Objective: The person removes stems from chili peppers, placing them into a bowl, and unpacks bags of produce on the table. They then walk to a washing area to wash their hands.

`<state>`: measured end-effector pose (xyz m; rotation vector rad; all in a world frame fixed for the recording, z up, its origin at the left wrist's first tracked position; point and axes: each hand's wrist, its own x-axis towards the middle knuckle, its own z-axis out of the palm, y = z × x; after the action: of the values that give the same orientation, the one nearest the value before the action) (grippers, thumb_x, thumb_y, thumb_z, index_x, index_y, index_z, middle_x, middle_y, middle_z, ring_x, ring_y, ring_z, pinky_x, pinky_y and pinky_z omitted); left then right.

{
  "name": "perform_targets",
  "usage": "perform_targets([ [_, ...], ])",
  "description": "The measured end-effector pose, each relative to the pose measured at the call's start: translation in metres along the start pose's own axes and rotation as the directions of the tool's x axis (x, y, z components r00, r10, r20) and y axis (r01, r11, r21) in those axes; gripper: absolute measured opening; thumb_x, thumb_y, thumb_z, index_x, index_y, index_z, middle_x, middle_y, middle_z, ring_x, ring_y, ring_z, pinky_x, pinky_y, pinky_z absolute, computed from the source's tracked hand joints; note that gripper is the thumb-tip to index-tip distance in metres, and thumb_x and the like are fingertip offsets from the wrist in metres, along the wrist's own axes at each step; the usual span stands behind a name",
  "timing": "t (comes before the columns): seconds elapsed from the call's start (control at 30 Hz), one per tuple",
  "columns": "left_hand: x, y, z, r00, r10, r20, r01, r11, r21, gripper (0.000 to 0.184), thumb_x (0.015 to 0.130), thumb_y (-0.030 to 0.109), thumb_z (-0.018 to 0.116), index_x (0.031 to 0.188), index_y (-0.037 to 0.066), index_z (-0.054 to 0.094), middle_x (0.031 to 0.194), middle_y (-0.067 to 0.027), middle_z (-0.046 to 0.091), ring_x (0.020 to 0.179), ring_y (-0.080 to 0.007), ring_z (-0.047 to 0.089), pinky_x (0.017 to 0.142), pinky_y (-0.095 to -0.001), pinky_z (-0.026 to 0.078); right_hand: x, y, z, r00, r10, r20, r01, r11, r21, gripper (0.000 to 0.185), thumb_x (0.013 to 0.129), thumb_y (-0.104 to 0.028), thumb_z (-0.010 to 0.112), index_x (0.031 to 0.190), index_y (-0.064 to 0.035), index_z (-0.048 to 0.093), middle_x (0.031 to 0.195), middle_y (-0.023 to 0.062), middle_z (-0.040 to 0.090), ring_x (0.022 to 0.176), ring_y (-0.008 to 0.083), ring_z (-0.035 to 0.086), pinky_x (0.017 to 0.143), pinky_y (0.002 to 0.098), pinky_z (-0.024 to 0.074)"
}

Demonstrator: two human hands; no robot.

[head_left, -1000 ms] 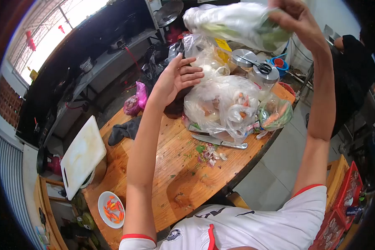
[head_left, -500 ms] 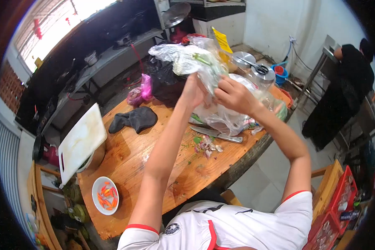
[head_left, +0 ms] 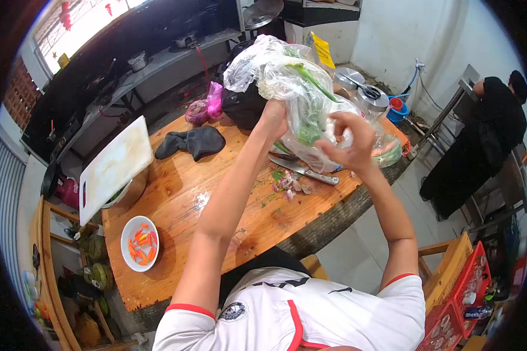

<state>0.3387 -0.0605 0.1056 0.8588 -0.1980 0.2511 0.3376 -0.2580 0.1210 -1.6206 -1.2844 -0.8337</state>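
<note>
My left hand [head_left: 273, 121] is closed on a clear plastic bag [head_left: 287, 79], lifting it above the far side of the wooden table. Inside show green leaves and pale, bumpy pieces like cauliflower; a long green stalk [head_left: 313, 81] lies along its upper side. Just right of the bag, my right hand [head_left: 355, 140] has its thumb and fingers apart and curved, with nothing visibly gripped. Below the bag lies a knife [head_left: 304, 170]. Close by are reddish onion or shallot peelings [head_left: 291, 183].
On the wooden table [head_left: 181, 193] are a white bowl of chillies [head_left: 127, 257], a dark cloth [head_left: 191, 144], and a black bag [head_left: 244, 109]. A white cutting board [head_left: 114, 169] leans at left. Scissors [head_left: 366, 89] rest on metal-lidded jars. Another person [head_left: 474, 134] stands at right.
My right hand has come off the bag, moving right and down with its fingers spreading. The bag's contents and green stalk show more. My left hand keeps its hold.
</note>
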Motion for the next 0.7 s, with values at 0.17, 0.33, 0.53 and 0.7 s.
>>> perform_targets([
  [0.17,-0.024,0.034,0.009,0.994,-0.1,0.046,0.093,0.986,0.135,0.049,0.1,0.039,0.045,0.133,0.003,0.045,0.127,-0.0113,0.056,0.113,-0.0217,0.058,0.098,-0.0382,0.048,0.065,-0.002,-0.023,0.943,0.288,-0.165,-0.272,0.956,0.112,0.037,0.076,-0.032,0.08,0.096,-0.0056,0.064,0.067,0.0037,0.058,0.061,0.0112,0.056,0.059,0.0263,0.0461],
  [0.33,-0.061,0.059,-0.003,0.991,-0.131,0.006,0.119,0.919,0.375,0.056,0.1,0.044,0.043,0.14,0.005,0.037,0.133,-0.0096,0.051,0.118,-0.0195,0.054,0.098,-0.0356,0.048,0.106,0.015,0.013,0.966,0.174,0.189,-0.181,0.983,0.019,0.038,0.078,-0.037,0.078,0.093,-0.0042,0.067,0.079,0.004,0.064,0.075,0.0128,0.058,0.07,0.0283,0.0482],
  [0.53,-0.131,0.072,-0.02,0.96,-0.04,-0.278,0.184,0.836,0.517,0.055,0.101,0.043,0.042,0.139,0.005,0.037,0.129,-0.0093,0.053,0.113,-0.0182,0.057,0.095,-0.0338,0.051,0.122,-0.026,0.081,0.853,0.07,0.517,-0.067,0.997,-0.024,0.044,0.07,-0.046,0.079,0.091,-0.0088,0.07,0.084,0.0054,0.066,0.081,0.0165,0.06,0.075,0.0306,0.0483],
  [0.7,-0.167,0.086,-0.05,0.924,-0.064,-0.378,0.242,0.861,0.446,0.057,0.1,0.043,0.043,0.143,0.007,0.032,0.131,-0.0087,0.049,0.115,-0.0176,0.055,0.094,-0.0334,0.05,0.115,-0.036,0.128,0.79,0.003,0.613,0.001,1.0,-0.006,0.035,0.072,-0.042,0.074,0.086,-0.0097,0.071,0.075,0.0026,0.065,0.071,0.0163,0.062,0.071,0.0321,0.0483],
])
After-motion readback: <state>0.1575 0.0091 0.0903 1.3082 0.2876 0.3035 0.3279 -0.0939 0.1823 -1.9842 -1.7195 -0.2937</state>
